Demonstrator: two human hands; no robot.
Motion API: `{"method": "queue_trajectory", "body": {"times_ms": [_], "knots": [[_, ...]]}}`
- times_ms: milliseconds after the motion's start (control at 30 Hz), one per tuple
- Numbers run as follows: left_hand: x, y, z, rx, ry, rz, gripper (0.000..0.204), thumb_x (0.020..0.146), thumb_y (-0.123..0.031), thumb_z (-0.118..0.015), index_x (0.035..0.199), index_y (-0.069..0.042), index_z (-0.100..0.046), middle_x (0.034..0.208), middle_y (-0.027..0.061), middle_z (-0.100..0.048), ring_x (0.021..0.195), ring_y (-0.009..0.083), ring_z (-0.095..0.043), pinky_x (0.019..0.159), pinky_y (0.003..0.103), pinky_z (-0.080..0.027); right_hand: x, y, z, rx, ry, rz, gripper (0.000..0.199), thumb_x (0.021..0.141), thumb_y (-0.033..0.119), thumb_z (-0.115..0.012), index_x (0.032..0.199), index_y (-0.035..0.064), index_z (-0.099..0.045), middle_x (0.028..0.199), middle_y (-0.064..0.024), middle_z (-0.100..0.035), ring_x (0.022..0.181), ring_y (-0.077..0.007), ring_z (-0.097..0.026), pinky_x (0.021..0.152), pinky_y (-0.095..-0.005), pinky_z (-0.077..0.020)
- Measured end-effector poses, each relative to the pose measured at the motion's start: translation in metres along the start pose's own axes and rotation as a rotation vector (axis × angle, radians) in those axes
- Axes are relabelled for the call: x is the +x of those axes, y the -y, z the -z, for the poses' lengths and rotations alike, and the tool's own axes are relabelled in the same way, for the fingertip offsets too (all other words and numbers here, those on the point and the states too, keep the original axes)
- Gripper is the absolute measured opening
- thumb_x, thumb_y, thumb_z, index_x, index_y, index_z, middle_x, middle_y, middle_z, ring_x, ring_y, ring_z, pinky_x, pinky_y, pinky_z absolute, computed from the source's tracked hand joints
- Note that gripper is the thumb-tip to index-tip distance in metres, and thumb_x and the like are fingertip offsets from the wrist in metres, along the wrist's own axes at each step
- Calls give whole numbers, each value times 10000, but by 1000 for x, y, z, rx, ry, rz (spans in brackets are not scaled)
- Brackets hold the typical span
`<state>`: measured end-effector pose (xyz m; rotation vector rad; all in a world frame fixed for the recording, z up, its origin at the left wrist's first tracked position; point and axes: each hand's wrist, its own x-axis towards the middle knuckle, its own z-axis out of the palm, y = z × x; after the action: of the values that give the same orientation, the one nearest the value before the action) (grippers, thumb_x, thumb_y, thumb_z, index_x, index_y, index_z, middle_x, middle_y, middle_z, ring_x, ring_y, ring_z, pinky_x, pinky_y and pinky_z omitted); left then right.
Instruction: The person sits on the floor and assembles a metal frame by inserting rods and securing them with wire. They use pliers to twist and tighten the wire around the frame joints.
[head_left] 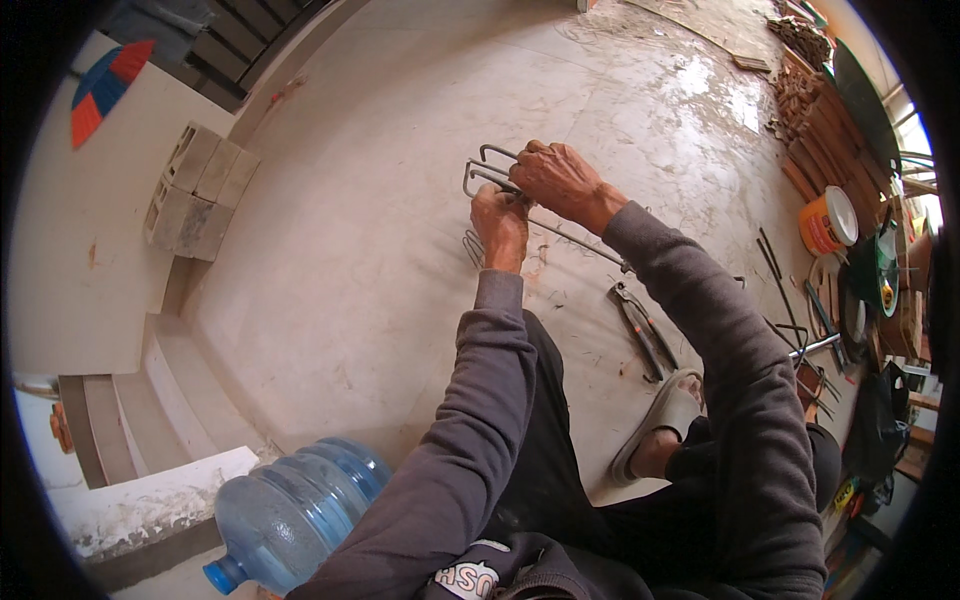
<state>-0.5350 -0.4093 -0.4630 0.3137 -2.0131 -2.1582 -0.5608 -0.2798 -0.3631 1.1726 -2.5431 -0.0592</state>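
Observation:
Several bent steel rods (467, 178) with hooked ends are bunched in front of me above the floor. My left hand (500, 226) is closed around them from below, near the hooked ends. Just to its right, my right hand (563, 182) grips the same bunch, fingers curled over the top. A long straight length of rod (575, 240) runs from under my hands toward the lower right. What lies inside my fingers is hidden. Tower pincers (643, 328) with dark and orange handles lie on the floor beside my foot.
More bent rods (472, 248) lie left of my left wrist. A large blue water bottle (300, 510) lies at lower left, near steps (190, 390). Hollow blocks (200, 190) are stacked at left. On the right are a paint bucket (828, 220), loose rods (770, 255) and stacked bricks (830, 130).

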Motion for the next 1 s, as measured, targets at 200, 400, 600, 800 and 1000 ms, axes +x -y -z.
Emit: {"method": "queue_trajectory", "body": {"times_ms": [200,400,600,800,1000], "knots": [[-2,-3,-6,139,-78,-26,149,695,-8,-767,726,56,-636,720,165,-696,627,238,-660,585,379,-502,-1,4,1,90,60,-143,58,798,97,-679,761,54,-694,808,-112,-692,854,-233,-672,688,-343,-554],[-14,-28,-7,491,-107,-154,161,690,3,-760,677,52,-606,700,165,-686,618,218,-655,573,380,-515,0,10,6,266,21,-321,57,751,53,-685,731,2,-669,816,-207,-654,798,-342,-673,670,-404,-539],[12,3,8,-169,-76,74,250,740,-67,-757,846,47,-561,861,157,-689,706,251,-686,600,376,-524,5,18,6,328,-62,-397,88,808,39,-589,784,-12,-656,778,-208,-673,752,-331,-694,660,-422,-546],[-9,-33,-21,-377,-186,71,158,891,-159,-530,884,-7,-575,695,141,-618,530,226,-595,468,335,-462,0,10,-2,487,-125,-521,74,751,23,-666,811,-9,-637,767,-205,-664,779,-391,-663,687,-462,-513],[-18,-47,-9,568,-29,-352,101,824,11,-611,877,30,-694,641,97,-670,484,171,-641,440,323,-492,8,10,7,607,-116,-556,110,777,13,-631,886,1,-624,791,-230,-673,813,-399,-673,692,-477,-510]]}}
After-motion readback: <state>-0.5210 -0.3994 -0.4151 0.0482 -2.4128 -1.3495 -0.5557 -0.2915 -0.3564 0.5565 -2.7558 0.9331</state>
